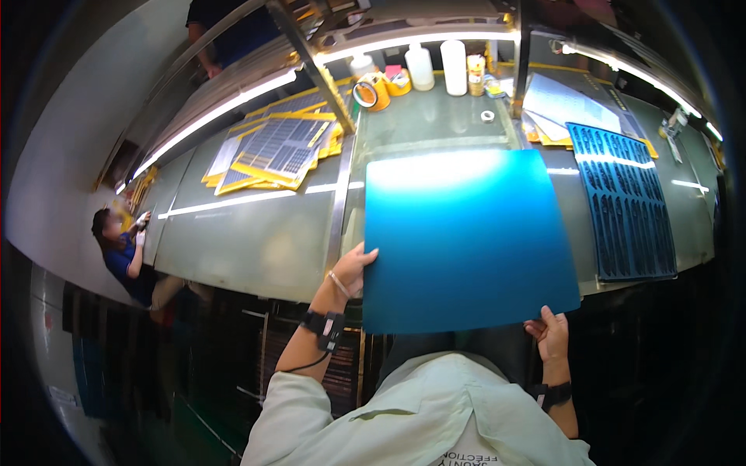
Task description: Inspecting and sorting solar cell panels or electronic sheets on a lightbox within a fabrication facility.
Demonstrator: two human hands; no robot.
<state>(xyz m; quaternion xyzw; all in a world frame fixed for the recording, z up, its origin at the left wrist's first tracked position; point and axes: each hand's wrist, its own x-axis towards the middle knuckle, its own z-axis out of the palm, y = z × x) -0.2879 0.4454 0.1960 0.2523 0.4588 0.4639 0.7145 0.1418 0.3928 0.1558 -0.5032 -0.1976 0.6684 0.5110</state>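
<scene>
A large, plain blue sheet (pixel 466 248) with a glossy surface is held in front of me, tilted over the bench's near edge. Lamp light glares off its far side. My left hand (pixel 353 268) grips its left edge, thumb on top and the other fingers mostly hidden underneath. At the lower right corner my right hand (pixel 550 332) pinches the near edge, with the thumb on the face. To the right on the bench lies a patterned blue panel (pixel 625 206) with rows of dark shapes.
The glass-topped bench (pixel 256 252) carries a stack of yellow-edged printed sheets (pixel 276 151) at left. White bottles (pixel 454 68) and tape rolls (pixel 371 93) line the back, beneath lit tubes and metal posts (pixel 311 66). Another person (pixel 128 252) works at far left.
</scene>
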